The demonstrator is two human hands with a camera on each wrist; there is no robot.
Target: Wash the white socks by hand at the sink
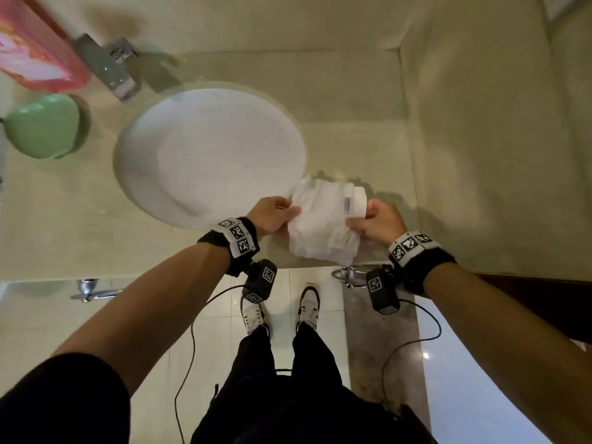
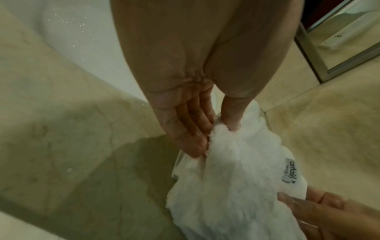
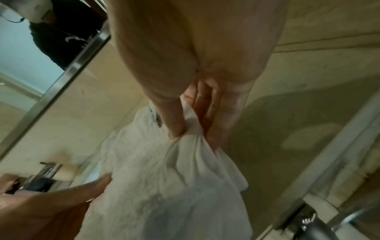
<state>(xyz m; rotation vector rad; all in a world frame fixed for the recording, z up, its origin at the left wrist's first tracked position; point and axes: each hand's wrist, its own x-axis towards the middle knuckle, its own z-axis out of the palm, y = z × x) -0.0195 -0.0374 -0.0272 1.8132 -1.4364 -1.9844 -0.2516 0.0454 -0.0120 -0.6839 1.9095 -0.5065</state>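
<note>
A crumpled white sock (image 1: 323, 219) with a small grey label hangs between my two hands, just right of the round white sink (image 1: 208, 152) and above the counter's front edge. My left hand (image 1: 275, 216) pinches its left side between thumb and fingers; the left wrist view shows those fingers (image 2: 191, 128) lying along the fabric of the sock (image 2: 226, 178). My right hand (image 1: 371, 219) pinches the right side, thumb and fingers (image 3: 213, 120) bunching the cloth of the sock (image 3: 164, 186). The sock is held in the air, not in the basin.
A chrome faucet (image 1: 112, 68) stands behind the sink at the upper left. A green bowl (image 1: 41, 126) and a pink box (image 1: 35, 49) sit left of it. Beige stone counter (image 1: 368, 100) spreads right to a wall. A towel bar (image 1: 349, 274) hangs under the counter edge.
</note>
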